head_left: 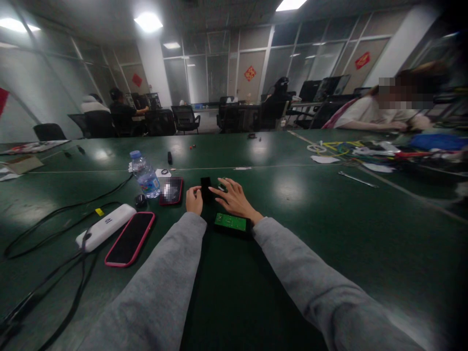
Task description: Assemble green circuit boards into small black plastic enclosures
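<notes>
A small dark black object (205, 184), too dark to make out its kind, stands on the green table between my two hands. My left hand (194, 200) is right at its left side with the fingers curled in; what they hold, if anything, is hidden. On the other side, my right hand (234, 199) is open with its fingers spread, one fingertip close to the black object; I cannot tell whether it touches. Just below my right wrist lies a green circuit board (231, 222) in a black housing, held by neither hand.
To the left are a water bottle (144, 175), a phone with a red edge (171, 190), a pink-cased phone (130, 239), a white power bank (107, 228) and black cables (47, 214). A wrench (358, 180) lies to the right, near tangled wires (343, 147) and a seated person (369, 114).
</notes>
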